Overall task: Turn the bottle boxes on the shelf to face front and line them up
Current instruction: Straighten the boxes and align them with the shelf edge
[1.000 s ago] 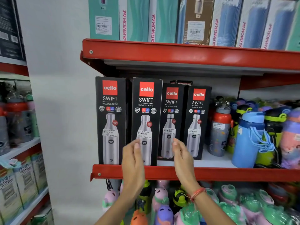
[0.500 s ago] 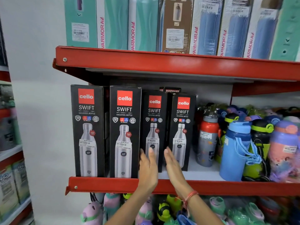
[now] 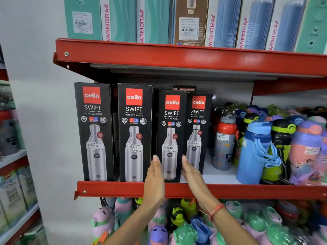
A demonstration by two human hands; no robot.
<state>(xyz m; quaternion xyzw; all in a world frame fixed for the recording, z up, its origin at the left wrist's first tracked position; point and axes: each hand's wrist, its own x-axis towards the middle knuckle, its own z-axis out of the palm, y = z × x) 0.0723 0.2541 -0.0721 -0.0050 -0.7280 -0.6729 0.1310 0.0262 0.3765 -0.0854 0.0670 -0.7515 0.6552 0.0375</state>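
Both hands have shifted right from the second box, so the left hand (image 3: 154, 175) and right hand (image 3: 192, 171) now flank, fingers open and straight, the upright third black cardboard bottle box (image 3: 171, 124), standing slightly behind the red shelf's (image 3: 230, 190) front lip.
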